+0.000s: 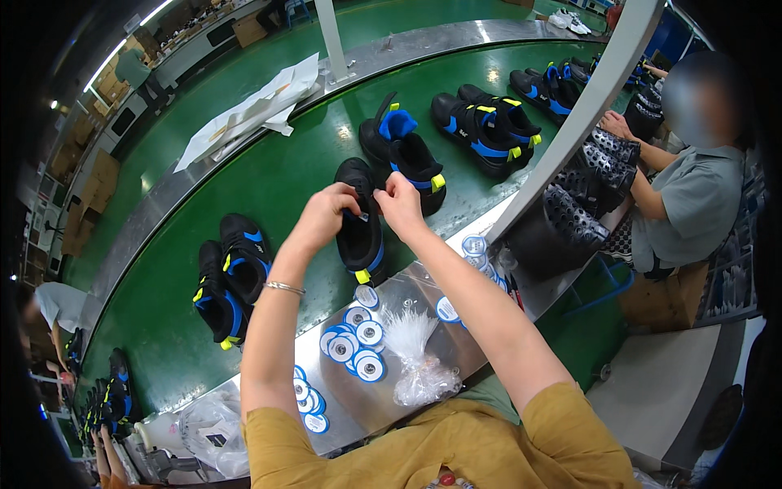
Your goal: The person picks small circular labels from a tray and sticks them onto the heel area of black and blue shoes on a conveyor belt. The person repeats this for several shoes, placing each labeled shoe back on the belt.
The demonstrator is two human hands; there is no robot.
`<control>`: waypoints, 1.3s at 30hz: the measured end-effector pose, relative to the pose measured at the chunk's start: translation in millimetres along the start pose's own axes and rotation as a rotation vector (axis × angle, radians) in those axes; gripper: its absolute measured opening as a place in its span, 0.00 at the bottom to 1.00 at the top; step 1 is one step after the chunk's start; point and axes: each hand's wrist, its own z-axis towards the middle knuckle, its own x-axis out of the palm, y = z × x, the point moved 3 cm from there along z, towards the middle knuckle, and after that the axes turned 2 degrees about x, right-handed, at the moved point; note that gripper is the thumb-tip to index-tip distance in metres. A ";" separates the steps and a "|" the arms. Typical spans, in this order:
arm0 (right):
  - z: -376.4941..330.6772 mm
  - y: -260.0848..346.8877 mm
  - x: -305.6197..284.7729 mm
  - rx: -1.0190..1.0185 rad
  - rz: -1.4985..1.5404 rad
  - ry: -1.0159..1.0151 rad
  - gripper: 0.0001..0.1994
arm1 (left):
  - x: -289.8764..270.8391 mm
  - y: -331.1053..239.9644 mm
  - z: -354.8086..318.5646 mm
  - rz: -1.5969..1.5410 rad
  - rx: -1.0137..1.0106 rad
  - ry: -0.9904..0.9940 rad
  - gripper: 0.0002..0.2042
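Note:
A black shoe with blue trim and a yellow heel tab stands in front of me on the green surface, its toe pointing away. Over its opening, my left hand is closed in a pinch at the left side. My right hand pinches at the right side, close to the laces. A small white patch shows by the left fingertips. What either hand grips is too small to make out. Just beyond my right hand is the matching shoe, its strap raised.
Round white-and-blue tags and a bundle of clear plastic ties lie on the metal ledge nearest me. Other pairs of shoes line the green belt. A slanted grey post rises at right, near a seated co-worker.

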 end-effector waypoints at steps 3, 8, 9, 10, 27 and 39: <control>-10.3 27.1 3.0 -0.112 -0.111 0.033 0.11 | 5.9 -2.9 -16.7 0.178 0.120 -0.171 0.17; -20.0 45.3 4.0 -0.216 -0.284 0.035 0.08 | 24.3 11.6 -47.2 -0.172 -0.360 -0.596 0.36; -22.6 50.1 7.1 -0.158 -0.307 0.077 0.06 | 31.6 18.5 -51.8 -0.210 -0.440 -0.607 0.34; -26.1 54.5 9.5 -0.238 -0.251 0.071 0.06 | 41.6 26.9 -54.1 -0.251 -0.519 -0.618 0.32; -44.3 87.4 -7.8 -0.787 -0.798 0.401 0.11 | 57.7 2.3 -54.7 -0.327 -0.503 -0.783 0.18; -74.3 78.3 -22.2 -1.006 -0.900 0.263 0.09 | 67.8 7.4 -60.9 -0.460 -0.661 -0.487 0.31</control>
